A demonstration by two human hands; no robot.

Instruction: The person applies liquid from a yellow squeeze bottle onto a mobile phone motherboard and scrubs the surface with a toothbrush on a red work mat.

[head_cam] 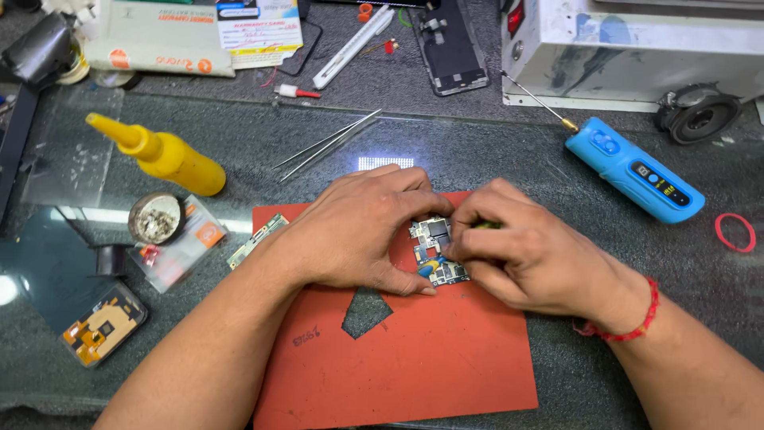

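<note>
Hands, left (pixel 362 231) and right (pixel 517 247), are pinching a small green phone circuit board (pixel 436 251) in closed grips over the orange rubber mat (pixel 414 358).

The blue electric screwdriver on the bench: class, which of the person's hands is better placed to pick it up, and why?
Probably the right hand: the blue electric screwdriver lies on its side of the circuit board, while the left hand would have to cross over.
</note>
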